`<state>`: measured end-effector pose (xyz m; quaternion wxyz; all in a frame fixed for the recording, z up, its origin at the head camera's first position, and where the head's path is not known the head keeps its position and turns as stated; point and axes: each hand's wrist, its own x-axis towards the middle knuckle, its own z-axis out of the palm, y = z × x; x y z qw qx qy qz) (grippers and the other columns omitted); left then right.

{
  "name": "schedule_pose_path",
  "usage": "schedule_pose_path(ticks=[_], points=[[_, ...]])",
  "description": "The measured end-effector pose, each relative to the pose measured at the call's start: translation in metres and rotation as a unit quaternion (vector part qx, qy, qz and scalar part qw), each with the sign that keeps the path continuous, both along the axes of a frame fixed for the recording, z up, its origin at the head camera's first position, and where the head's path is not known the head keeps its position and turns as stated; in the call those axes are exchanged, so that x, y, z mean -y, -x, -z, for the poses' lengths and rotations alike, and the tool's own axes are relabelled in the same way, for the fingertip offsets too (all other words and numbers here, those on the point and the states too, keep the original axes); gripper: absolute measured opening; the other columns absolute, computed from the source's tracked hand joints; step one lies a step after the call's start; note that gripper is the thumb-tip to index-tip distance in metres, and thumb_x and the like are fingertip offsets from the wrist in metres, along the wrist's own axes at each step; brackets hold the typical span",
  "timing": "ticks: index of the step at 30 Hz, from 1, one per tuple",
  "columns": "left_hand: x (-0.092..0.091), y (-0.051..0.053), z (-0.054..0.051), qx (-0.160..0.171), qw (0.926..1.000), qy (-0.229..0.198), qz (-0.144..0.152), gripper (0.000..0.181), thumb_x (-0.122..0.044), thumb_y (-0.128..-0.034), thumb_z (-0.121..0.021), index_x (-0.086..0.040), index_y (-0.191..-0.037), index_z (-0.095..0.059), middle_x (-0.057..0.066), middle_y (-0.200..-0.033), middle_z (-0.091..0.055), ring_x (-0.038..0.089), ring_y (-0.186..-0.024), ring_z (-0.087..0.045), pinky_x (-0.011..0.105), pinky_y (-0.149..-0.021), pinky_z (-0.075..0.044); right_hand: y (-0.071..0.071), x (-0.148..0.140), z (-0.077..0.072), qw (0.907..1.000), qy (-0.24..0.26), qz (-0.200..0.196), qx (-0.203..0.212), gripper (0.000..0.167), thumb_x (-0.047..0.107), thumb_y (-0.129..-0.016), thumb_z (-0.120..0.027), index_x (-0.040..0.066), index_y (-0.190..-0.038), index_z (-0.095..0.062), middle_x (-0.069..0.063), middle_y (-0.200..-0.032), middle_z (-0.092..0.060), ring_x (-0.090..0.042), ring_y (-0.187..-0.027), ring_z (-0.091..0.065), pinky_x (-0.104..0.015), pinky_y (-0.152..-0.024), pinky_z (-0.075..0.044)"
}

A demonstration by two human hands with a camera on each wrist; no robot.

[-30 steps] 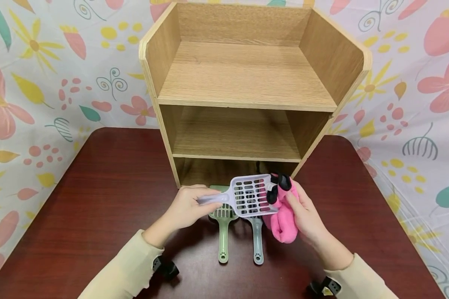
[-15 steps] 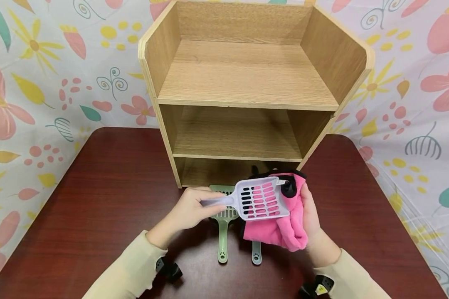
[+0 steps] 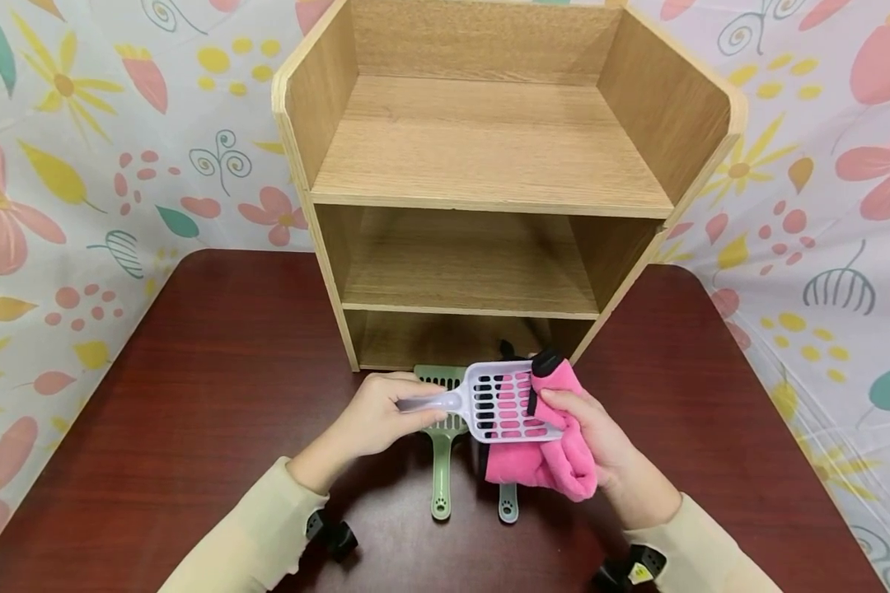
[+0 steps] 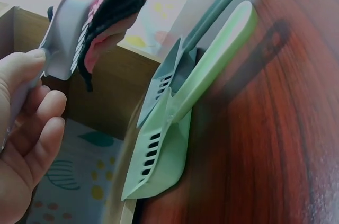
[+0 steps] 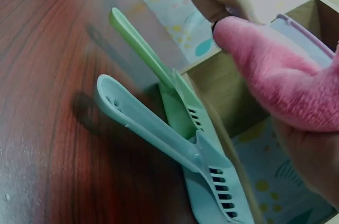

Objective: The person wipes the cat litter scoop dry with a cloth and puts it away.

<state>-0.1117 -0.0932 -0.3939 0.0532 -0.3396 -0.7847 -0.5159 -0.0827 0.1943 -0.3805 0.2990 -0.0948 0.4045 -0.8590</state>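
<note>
In the head view my left hand (image 3: 381, 412) grips the handle of a lavender slotted litter scoop (image 3: 477, 412), held above the table. My right hand (image 3: 601, 441) holds a pink cloth with black edging (image 3: 574, 465) against the scoop's front end; a fold laps over the rim and pink shows through the slots from beneath. A green litter scoop (image 3: 442, 469) and a blue-grey litter scoop (image 3: 508, 502) lie below, handles toward me. The cloth hides most of the blue-grey one in the head view, but its slotted head (image 5: 217, 181) shows in the right wrist view.
A wooden shelf unit (image 3: 452, 202) with an upper tray and two lower compartments stands at the back of the dark red-brown table (image 3: 215, 395). The heads of the two lying scoops are at its lowest opening. A floral-patterned cloth (image 3: 119, 165) hangs behind.
The pink cloth has spread out under the lavender scoop and covers more of the blue-grey scoop. My right hand has shifted and now folds cloth over the scoop's front rim. My left hand barely moves.
</note>
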Motion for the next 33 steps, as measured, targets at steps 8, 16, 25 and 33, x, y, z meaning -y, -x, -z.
schedule_pose_path(ticks=[8, 16, 25, 33], points=[[0.002, 0.004, 0.002, -0.091, 0.9958, 0.009, -0.007, 0.025, -0.011, -0.0746, -0.078, -0.004, -0.098, -0.074, 0.004, -0.081, -0.071, 0.005, -0.067, -0.060, 0.014, -0.061, -0.049, 0.000, 0.006, -0.005, 0.9812, -0.146, 0.123, -0.031, 0.021, 0.008, -0.098, -0.047, 0.020, -0.115, -0.048, -0.002, -0.096, -0.072, -0.011, -0.076, -0.068, -0.020, -0.049, -0.048], [0.002, 0.006, 0.004, -0.143, 0.9892, 0.010, -0.031, 0.025, -0.011, -0.0723, -0.080, -0.003, -0.095, -0.075, 0.003, -0.075, -0.069, 0.007, -0.063, -0.057, 0.014, -0.059, -0.047, -0.001, 0.014, -0.015, 0.9298, -0.275, 0.243, -0.027, 0.024, 0.014, -0.091, -0.062, 0.022, -0.107, -0.046, 0.004, -0.082, -0.069, -0.012, -0.064, -0.065, -0.025, -0.045, -0.046], [-0.005, 0.005, 0.008, -0.148, 0.9847, -0.012, -0.091, 0.024, -0.011, -0.0720, -0.080, -0.002, -0.094, -0.075, 0.004, -0.073, -0.069, 0.007, -0.059, -0.052, 0.012, -0.052, -0.041, -0.009, 0.024, -0.016, 0.9489, -0.167, 0.267, -0.021, 0.024, 0.025, -0.101, -0.042, 0.020, -0.124, -0.042, 0.008, -0.105, -0.062, -0.006, -0.095, -0.061, -0.020, -0.083, -0.050], [-0.014, -0.002, 0.011, -0.137, 0.9817, -0.040, -0.126, 0.023, -0.006, -0.0720, -0.079, -0.001, -0.094, -0.074, 0.006, -0.072, -0.068, 0.009, -0.060, -0.053, 0.013, -0.053, -0.042, -0.011, 0.034, -0.011, 0.9547, -0.068, 0.290, 0.000, 0.059, 0.054, -0.099, -0.021, 0.015, -0.142, -0.031, 0.006, -0.120, -0.054, -0.011, -0.113, -0.048, -0.022, -0.095, -0.043]])
